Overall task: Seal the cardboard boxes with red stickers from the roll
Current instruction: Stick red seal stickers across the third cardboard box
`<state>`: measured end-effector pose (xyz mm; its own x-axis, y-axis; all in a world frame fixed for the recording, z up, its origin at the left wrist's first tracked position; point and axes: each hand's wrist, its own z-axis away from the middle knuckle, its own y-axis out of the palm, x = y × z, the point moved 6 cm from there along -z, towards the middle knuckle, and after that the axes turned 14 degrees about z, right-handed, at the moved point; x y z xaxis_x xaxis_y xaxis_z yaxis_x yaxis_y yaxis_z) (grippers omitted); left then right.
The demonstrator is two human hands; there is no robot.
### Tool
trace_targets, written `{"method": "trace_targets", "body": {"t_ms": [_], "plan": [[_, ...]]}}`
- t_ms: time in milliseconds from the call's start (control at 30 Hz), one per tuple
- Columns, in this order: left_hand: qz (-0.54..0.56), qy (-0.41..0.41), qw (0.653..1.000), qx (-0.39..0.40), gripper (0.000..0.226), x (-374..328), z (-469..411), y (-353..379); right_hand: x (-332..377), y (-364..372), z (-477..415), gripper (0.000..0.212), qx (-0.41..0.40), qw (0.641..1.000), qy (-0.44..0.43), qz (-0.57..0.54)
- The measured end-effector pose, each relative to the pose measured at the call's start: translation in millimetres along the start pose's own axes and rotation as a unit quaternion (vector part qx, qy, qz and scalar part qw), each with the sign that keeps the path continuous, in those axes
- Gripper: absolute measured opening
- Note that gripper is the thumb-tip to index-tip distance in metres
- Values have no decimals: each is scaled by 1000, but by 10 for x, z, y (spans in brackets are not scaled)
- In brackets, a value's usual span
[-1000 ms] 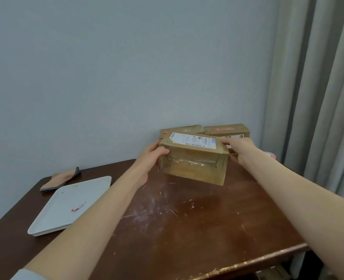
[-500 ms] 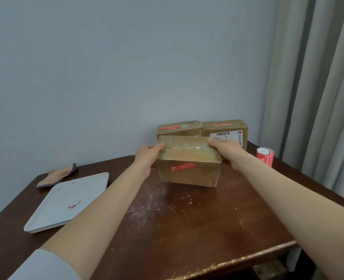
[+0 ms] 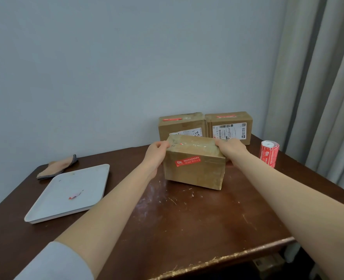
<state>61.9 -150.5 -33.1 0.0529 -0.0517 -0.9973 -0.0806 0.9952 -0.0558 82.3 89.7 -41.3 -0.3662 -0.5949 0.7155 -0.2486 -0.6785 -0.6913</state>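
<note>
Cardboard box (image 3: 197, 176), left hand (image 3: 154, 156), right hand (image 3: 230, 148) gripping

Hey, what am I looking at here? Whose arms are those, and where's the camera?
There is no machine: a person wears one camera on the head, looking down along both forearms. The left hand and right hand grip a box by its upper corners; a red sticker is on its near side. Behind it, by the wall, stand a back-left box and a back-right box, each with a red sticker on top. Also on the table: a sticker roll at right, a white tray holding a red scrap, and a cloth.
</note>
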Motion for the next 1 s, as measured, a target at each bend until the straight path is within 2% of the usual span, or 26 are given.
{"method": "trace_targets", "body": {"t_ms": [100,300,433,533,600,667,767,833,1000], "plan": [[-5,10,1000,17,36,11,-7,54,-27,4,-18,44,-7,1000,2,28],[-22,39,998,41,56,47,-5,158,-35,-23,-32,50,-35,998,-5,58],[-26,62,997,28,60,105,-9,183,89,-27,-73,53,-70,985,-86,133],[-39,91,995,11,62,124,5,185,312,-96,80,71,-117,957,-168,205],[-62,111,992,-13,63,143,43,166,478,-34,212,89,-80,933,-228,268],[-84,129,987,-37,63,154,92,149,537,87,280,107,-1,904,-245,350],[-110,159,979,-60,60,148,208,137,519,158,307,110,54,867,-239,434],[-129,180,973,-64,56,151,264,135,494,171,305,103,65,869,-231,433],[-160,208,961,-81,46,163,283,67,454,173,273,91,51,911,-196,359]]}}
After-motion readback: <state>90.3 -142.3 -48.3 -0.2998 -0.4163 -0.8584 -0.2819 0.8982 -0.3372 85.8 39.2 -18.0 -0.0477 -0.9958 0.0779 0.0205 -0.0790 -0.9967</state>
